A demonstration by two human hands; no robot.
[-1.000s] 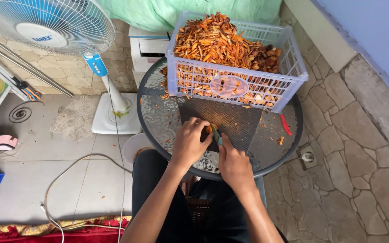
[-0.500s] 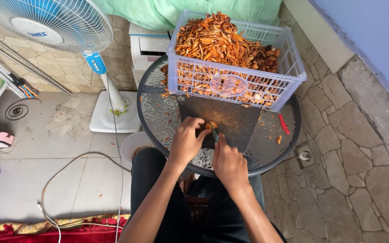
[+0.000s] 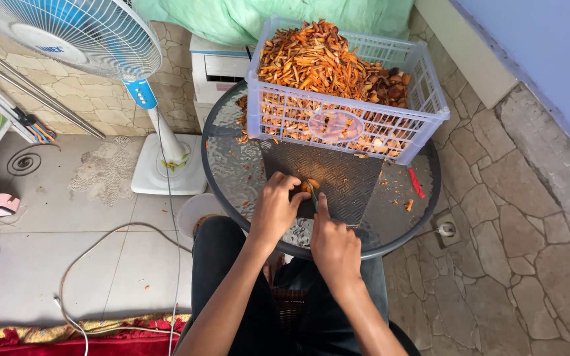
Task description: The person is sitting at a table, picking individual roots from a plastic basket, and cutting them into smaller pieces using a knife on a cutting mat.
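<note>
**Now closer together over the dark mat**

Here seen from above: left hand [image 3: 277, 206] curled, fingers bent together and pinching a small orange piece [image 3: 312, 184] on the dark textured mat [image 3: 338, 175]. Right hand [image 3: 333, 242] just beside, index finger stretched forward along a thin dark blade [image 3: 312, 195], other fingers folded around what seems the handle; handle itself hidden, so grip cannot be told fully. Compared with a second ago, both hands drawn nearer to each other, the right one moved up toward the left, blade now resting at the piece. Judged from this: cutting in progress, one piece under work. Behind the mat, touching its far edge, a white plastic crate [image 3: 423, 105] heaped with orange strips [image 3: 318, 59], standing on the round glass table [image 3: 232, 165]. Some scraps and a red bit [image 3: 416, 182] lying on the table to the right. At the left on the floor, a standing fan [image 3: 67, 33] and a loose cable [image 3: 100, 250]
</note>
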